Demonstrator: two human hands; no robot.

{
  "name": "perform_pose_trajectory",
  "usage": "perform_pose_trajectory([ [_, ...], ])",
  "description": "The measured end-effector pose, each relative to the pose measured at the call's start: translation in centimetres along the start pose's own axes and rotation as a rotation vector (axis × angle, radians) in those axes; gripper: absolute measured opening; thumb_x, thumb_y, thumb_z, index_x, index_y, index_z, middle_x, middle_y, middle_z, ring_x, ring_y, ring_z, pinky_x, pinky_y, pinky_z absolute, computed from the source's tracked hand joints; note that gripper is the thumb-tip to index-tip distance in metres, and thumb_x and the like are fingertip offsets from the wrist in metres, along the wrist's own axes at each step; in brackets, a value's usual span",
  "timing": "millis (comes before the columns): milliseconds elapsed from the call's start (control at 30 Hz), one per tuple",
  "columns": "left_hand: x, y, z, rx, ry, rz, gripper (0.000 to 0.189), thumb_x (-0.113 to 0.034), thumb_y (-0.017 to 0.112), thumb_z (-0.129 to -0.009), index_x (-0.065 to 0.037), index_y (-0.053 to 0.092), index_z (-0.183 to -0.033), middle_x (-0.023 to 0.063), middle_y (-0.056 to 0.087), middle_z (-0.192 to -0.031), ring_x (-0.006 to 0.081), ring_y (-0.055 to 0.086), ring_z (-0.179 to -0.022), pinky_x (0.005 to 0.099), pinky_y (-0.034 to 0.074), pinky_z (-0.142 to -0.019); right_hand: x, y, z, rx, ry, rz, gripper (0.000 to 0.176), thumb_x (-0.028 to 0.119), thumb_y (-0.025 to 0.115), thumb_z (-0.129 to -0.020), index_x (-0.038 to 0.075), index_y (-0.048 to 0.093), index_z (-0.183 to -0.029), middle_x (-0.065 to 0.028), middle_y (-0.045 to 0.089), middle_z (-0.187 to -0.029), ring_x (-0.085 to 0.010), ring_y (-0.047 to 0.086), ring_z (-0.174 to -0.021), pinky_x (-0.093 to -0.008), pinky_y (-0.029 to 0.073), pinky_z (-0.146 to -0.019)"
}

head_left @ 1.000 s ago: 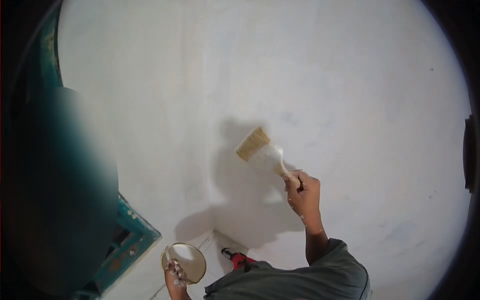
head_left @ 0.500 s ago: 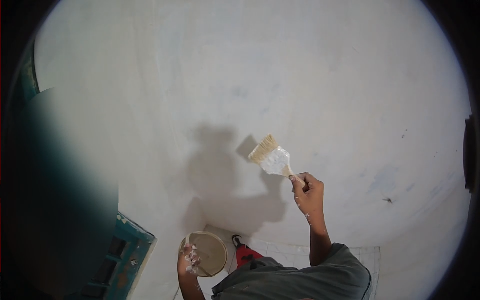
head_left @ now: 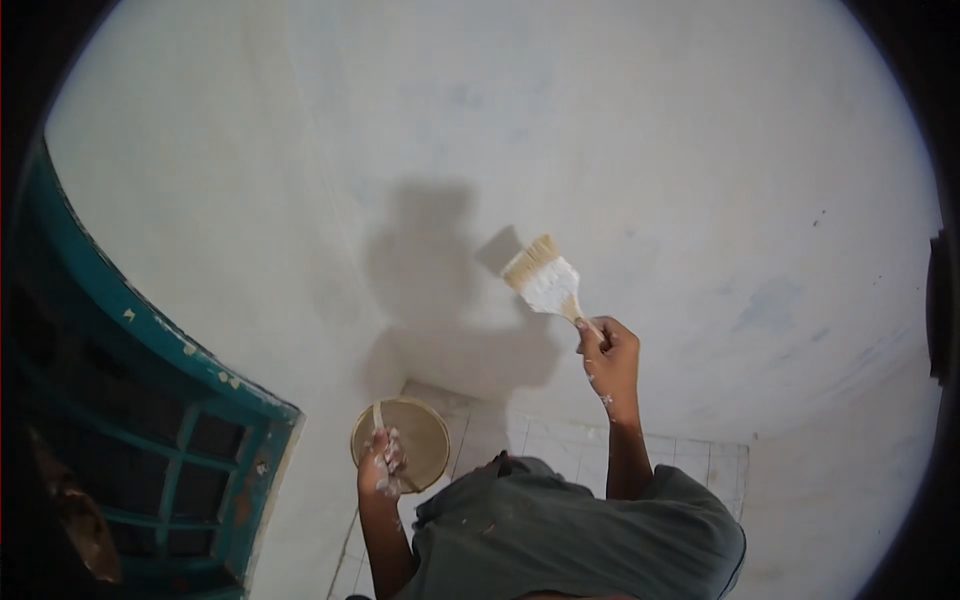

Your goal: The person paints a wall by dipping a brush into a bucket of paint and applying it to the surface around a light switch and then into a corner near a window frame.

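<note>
My right hand (head_left: 612, 362) is closed round the handle of a wide paintbrush (head_left: 551, 287). White paint covers the brush's middle section, and its tan bristles point up and left, close before the white wall (head_left: 640, 150). Lower down, my left hand (head_left: 381, 464) grips a round bucket (head_left: 441, 424) at its left side, fingers over the rim. A pale strip (head_left: 378, 416) sticks up from that hand along the bucket's edge. White paint spots both hands and the right wrist. The bucket's inside looks beige.
At the left is a teal window frame (head_left: 176, 470) with chipped paint and dark panes. White floor tiles (head_left: 560, 443) meet the wall below. Bluish patches (head_left: 770, 303) mark the wall at right. My shadow falls on the wall near the corner.
The view has shifted, bringing more of the window frame into sight as a dark blur at left disappeared. Brush and bucket both appear higher in view, still held.
</note>
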State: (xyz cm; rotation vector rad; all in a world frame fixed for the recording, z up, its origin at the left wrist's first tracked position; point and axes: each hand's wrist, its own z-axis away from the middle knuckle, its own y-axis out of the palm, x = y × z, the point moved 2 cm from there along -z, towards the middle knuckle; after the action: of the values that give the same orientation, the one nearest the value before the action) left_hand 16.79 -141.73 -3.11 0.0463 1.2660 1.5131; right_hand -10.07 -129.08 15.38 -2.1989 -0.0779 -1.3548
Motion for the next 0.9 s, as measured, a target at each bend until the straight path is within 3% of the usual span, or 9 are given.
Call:
perform_pose_trajectory([
  [167, -0.9, 0.9, 0.5, -0.024, 0.042, -0.087, 0.027, -0.033, 0.050, -0.085, -0.006, 0.050, -0.084, -0.0055, 0.036, -0.052, 0.0038, 0.031, -0.039, 0.0180, 0.023, -0.036, -0.9, 1.6, 4.3, 0.276, 0.146, -0.001, 0.016, 0.010, 0.056, -0.080, -0.002, 0.057, -0.070, -0.0005, 0.048, -0.052, -0.0025, 0.038, -0.048, -0.0194, 0.030, -0.042],
  [233, -1.4, 1.6, 0.8, -0.052, 0.040, -0.136, 0.028, -0.033, 0.050, -0.086, -0.006, 0.050, -0.083, -0.0055, 0.036, -0.052, 0.0034, 0.031, -0.039, 0.0175, 0.023, -0.035, -0.7, 2.0, 5.2, 0.539, -0.021, 0.204, 0.015, 0.011, 0.057, -0.077, -0.002, 0.057, -0.070, -0.0068, 0.050, -0.052, -0.0114, 0.044, -0.043, -0.0244, 0.035, -0.042],
  [267, -1.6, 2.0, 1.1, -0.062, 0.050, -0.185, 0.028, -0.033, 0.050, -0.086, -0.005, 0.050, -0.083, -0.0056, 0.035, -0.052, 0.0029, 0.030, -0.040, 0.0169, 0.022, -0.035, -0.9, 2.3, 5.6, 0.547, 0.005, 0.208, 0.015, 0.011, 0.057, -0.077, -0.002, 0.057, -0.070, -0.0068, 0.050, -0.052, -0.0114, 0.044, -0.043, -0.0244, 0.035, -0.042],
  [333, -2.2, 2.9, 1.6, -0.049, 0.024, -0.189, 0.028, -0.033, 0.049, -0.086, -0.005, 0.050, -0.083, -0.0056, 0.035, -0.052, 0.0025, 0.030, -0.040, 0.0166, 0.022, -0.035, -1.2, 4.2, 6.4, 0.743, -0.127, 0.379, 0.017, 0.015, 0.058, -0.074, -0.002, 0.057, -0.069, -0.0157, 0.054, -0.057, -0.0274, 0.050, -0.046, -0.0330, 0.040, -0.046],
  [367, -2.4, 3.3, 1.7, -0.023, 0.023, -0.190, 0.029, -0.033, 0.048, -0.087, -0.005, 0.050, -0.082, -0.0057, 0.035, -0.052, 0.0022, 0.030, -0.040, 0.0163, 0.021, -0.035, -1.7, 5.1, 6.9, 0.741, -0.099, 0.381, 0.017, 0.015, 0.058, -0.074, -0.002, 0.057, -0.069, -0.0157, 0.054, -0.057, -0.0274, 0.050, -0.046, -0.0330, 0.040, -0.046],
  [433, -2.7, 3.5, 1.7, 0.019, -0.009, -0.201, 0.029, -0.032, 0.046, -0.088, -0.004, 0.049, -0.082, -0.0057, 0.035, -0.052, 0.0017, 0.029, -0.041, 0.0164, 0.022, -0.035, -2.2, 7.4, 7.9, 0.862, -0.187, 0.459, 0.017, 0.015, 0.057, -0.071, -0.001, 0.059, -0.069, -0.0200, 0.056, -0.064, -0.0362, 0.053, -0.057, -0.0406, 0.043, -0.053],
  [533, -3.1, 4.1, 2.1, 0.044, -0.022, -0.234, 0.029, -0.032, 0.046, -0.088, -0.003, 0.050, -0.082, -0.0055, 0.036, -0.053, 0.0016, 0.029, -0.042, 0.0162, 0.023, -0.037, -1.7, 10.3, 9.0, 1.025, -0.127, 0.628, 0.015, 0.013, 0.057, -0.066, -0.002, 0.060, -0.070, -0.0204, 0.057, -0.067, -0.0372, 0.057, -0.067, -0.0414, 0.047, -0.060],
  [833, -3.0, 4.3, 2.3, 0.049, -0.055, -0.245, 0.029, -0.030, 0.046, -0.088, -0.002, 0.051, -0.081, -0.0056, 0.037, -0.054, 0.0016, 0.030, -0.043, 0.0164, 0.022, -0.039, -3.2, 14.5, 11.3, 1.055, -0.290, 0.709, 0.008, 0.008, 0.058, -0.063, 0.000, 0.061, -0.066, -0.0194, 0.058, -0.067, -0.0340, 0.059, -0.067, -0.0407, 0.048, -0.059],
  [900, -3.1, 4.2, 2.3, 0.135, -0.081, -0.200, 0.028, -0.030, 0.048, -0.088, -0.003, 0.052, -0.082, -0.0054, 0.039, -0.055, 0.0019, 0.031, -0.044, 0.0164, 0.023, -0.039, -3.4, 14.5, 11.6, 1.056, -0.302, 0.752, 0.008, 0.007, 0.059, -0.062, 0.001, 0.061, -0.066, -0.0190, 0.058, -0.066, -0.0337, 0.059, -0.066, -0.0404, 0.048, -0.058],
])
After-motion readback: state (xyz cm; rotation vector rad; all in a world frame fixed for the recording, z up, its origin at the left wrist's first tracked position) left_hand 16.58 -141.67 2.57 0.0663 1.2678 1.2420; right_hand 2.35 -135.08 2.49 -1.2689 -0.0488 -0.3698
